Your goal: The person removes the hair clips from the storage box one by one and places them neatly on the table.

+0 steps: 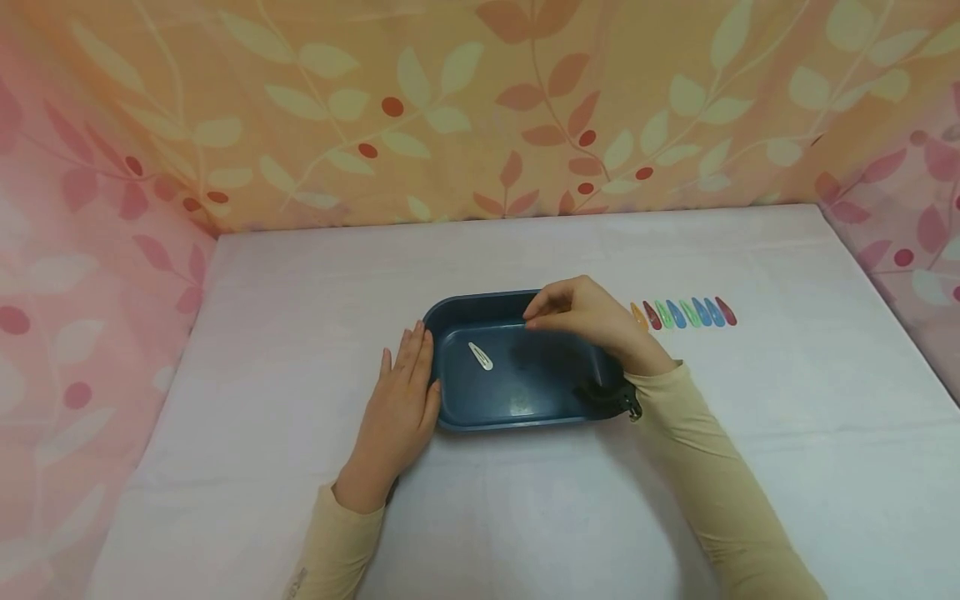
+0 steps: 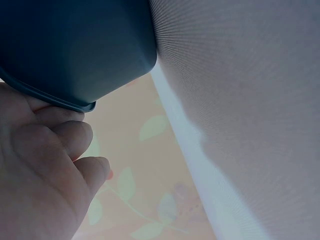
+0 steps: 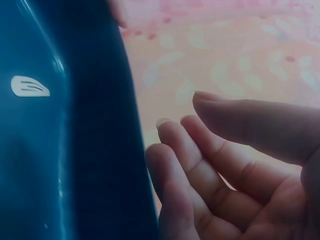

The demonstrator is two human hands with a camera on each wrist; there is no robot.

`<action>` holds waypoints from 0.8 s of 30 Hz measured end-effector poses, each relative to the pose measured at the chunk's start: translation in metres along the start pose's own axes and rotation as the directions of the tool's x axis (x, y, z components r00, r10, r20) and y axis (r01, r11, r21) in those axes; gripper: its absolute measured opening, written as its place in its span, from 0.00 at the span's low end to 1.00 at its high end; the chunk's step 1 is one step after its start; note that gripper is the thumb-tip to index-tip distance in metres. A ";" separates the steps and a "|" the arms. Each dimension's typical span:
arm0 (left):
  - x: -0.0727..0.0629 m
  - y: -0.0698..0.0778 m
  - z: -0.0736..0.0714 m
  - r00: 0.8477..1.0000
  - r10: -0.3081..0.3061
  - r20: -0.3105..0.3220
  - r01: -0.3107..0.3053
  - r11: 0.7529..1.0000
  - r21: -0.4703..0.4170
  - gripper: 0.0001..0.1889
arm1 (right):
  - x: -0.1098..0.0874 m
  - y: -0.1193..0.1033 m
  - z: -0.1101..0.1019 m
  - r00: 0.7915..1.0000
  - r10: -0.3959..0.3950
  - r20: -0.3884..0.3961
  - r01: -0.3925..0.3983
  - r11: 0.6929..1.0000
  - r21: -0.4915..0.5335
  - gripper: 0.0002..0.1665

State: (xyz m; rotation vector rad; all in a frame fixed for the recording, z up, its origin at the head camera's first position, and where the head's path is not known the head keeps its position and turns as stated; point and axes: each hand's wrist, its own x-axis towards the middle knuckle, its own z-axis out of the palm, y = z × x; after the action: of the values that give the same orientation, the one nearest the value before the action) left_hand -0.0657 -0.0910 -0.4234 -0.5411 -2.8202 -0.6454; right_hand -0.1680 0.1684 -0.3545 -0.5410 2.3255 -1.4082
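A dark blue rectangular tray (image 1: 517, 396) sits on the white-covered table, with one white snap hair clip (image 1: 480, 357) lying inside it, left of its middle. My left hand (image 1: 401, 408) rests against the tray's left end, fingers straight along the rim; the left wrist view shows the fingertips (image 2: 72, 117) at the rim's edge. Above the right part of the tray hovers my right hand (image 1: 592, 321), its fingers loosely bent. In the right wrist view nothing shows between that hand's thumb and fingers (image 3: 220, 150), and the white clip lies beyond them in the tray.
Right of the tray, a row of coloured hair clips (image 1: 682, 313) in orange, red, green and blue lies on the table (image 1: 300, 292), partly behind the right hand. Leaf-patterned cloth (image 1: 450, 108) stands behind the table and at both sides. A dark wrist device (image 1: 628, 402) is by the right cuff.
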 end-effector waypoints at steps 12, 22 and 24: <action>0.000 0.001 -0.001 1.000 -0.007 0.007 0.007 1.000 0.000 0.30 | 0.024 0.002 0.021 0.986 0.003 0.167 0.006 0.999 -0.050 0.07; 0.000 -0.001 0.000 1.000 0.001 -0.001 -0.001 1.000 -0.002 0.30 | 0.045 0.012 0.036 0.969 0.062 0.240 -0.023 0.986 -0.164 0.05; 0.000 -0.001 -0.001 1.000 0.001 -0.005 -0.001 1.000 -0.006 0.30 | 0.046 0.012 0.040 0.969 0.077 0.236 -0.025 0.976 -0.215 0.05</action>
State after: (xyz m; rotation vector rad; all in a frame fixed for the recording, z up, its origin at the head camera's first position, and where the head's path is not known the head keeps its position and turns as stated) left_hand -0.0659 -0.0922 -0.4234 -0.5407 -2.8137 -0.6546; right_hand -0.1898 0.1203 -0.3880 -0.6683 2.2813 -1.0144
